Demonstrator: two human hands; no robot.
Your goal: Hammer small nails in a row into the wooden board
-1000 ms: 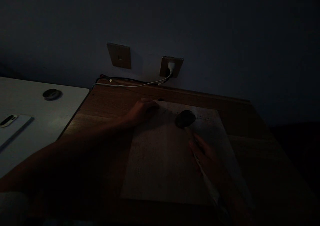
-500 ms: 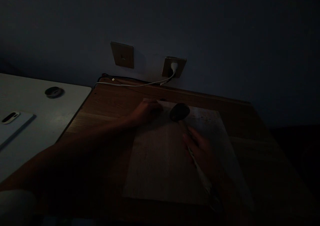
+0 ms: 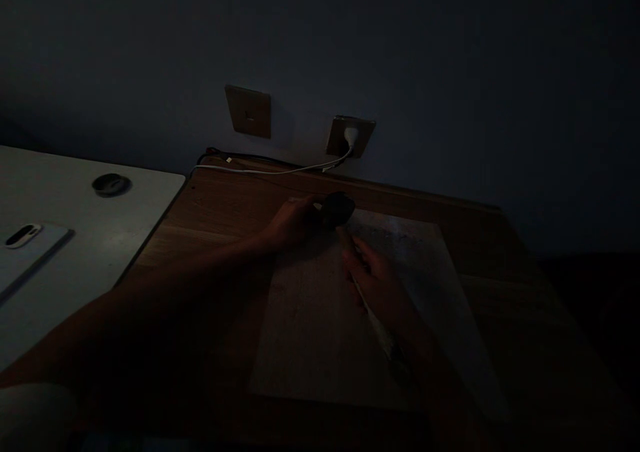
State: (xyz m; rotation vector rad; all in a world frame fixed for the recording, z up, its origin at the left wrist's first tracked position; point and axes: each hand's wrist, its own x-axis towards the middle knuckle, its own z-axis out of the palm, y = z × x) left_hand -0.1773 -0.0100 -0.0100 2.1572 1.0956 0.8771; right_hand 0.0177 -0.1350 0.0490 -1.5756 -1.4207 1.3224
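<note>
The scene is very dark. My right hand (image 3: 375, 275) is closed round the pale handle of a mallet (image 3: 367, 305). Its thick dark head (image 3: 337, 210) is over the far left part of a pale flat board (image 3: 310, 332), close to my left hand (image 3: 295, 222). That left hand rests at the board's far left corner with its fingers curled in. The mallet head and the shadow hide what those fingers hold, if anything. I cannot tell whether the mallet head touches them.
Beneath the board is a brown wooden tabletop (image 3: 220, 215). A white table (image 3: 145, 199) adjoins on the left, bearing a round dark lid-like piece (image 3: 110, 185) and a white slotted panel (image 3: 37, 245). Behind, a white cable (image 3: 280, 171) runs to a wall socket (image 3: 363, 135).
My right hand has moved left and slightly away from me, bringing the mallet head beside my left hand. The left hand has barely moved.
</note>
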